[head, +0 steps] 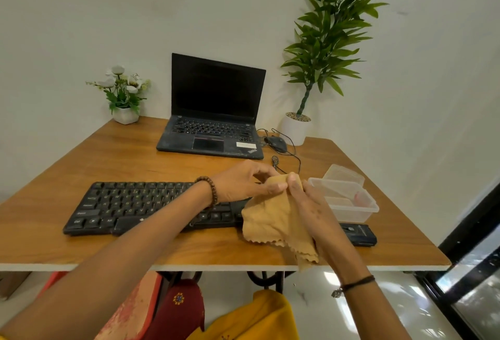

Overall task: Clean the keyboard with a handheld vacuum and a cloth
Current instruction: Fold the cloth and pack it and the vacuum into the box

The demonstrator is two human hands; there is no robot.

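Holding the cloth up over the right end of the keyboard, I have both hands on its top edge. My left hand pinches the fabric between thumb and fingertips. My right hand has its fingers curled round the same edge just beside it. The tan cloth hangs slack below them, its scalloped hem dropping past the near edge of the table.

From my hands the keyboard stretches away at 9 o'clock, flat on the table with its long side along the near edge. Its right end is hidden behind the cloth. A black device I take for the handheld vacuum lies at 4 o'clock, untouched, just nearer than a clear plastic container at 3 o'clock. The open laptop sits at 11 o'clock.

I judge the step in hand to be readying the cloth for wiping. To do it well I would gather this loose sheet into a flat, folded pad — a dangling hem could catch on key edges or drag crumbs back across the rows. Then I would keep one hand on the keyboard's frame so that it cannot slide. I would wipe along each row in one direction with light pressure, turning the pad to a fresh face as it soils.
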